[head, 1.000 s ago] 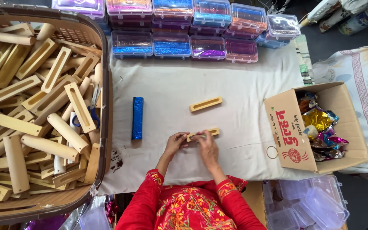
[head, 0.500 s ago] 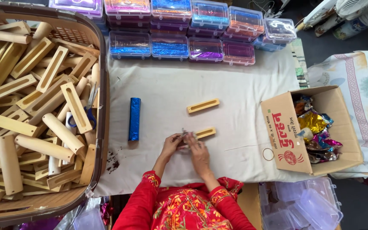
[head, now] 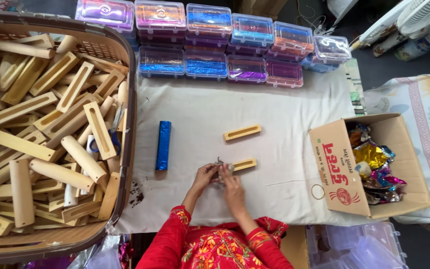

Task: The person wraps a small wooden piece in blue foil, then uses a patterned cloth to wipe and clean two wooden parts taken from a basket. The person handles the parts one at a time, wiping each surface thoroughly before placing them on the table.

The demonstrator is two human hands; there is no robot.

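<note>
My left hand (head: 204, 176) and my right hand (head: 233, 185) meet over a white cloth (head: 284, 104), both pinching a small dark clump of material (head: 220, 164) at the near end of a slotted wooden piece (head: 245, 164). A second slotted wooden piece (head: 242, 132) lies just beyond it. A blue foil-wrapped stick (head: 163, 145) lies to the left of my hands. My sleeves are red with embroidery.
A big brown basket (head: 128, 114) heaped with slotted wooden pieces fills the left. Clear boxes of coloured foil (head: 210, 40) line the far edge. A cardboard box (head: 339, 169) of shiny foil wrappers stands on the right. Dark crumbs (head: 136, 195) lie by the basket.
My hands have stayed together at the near wooden piece and drawn slightly closer over its left end; the dark clump now shows between the fingers. The camera shifted a little.
</note>
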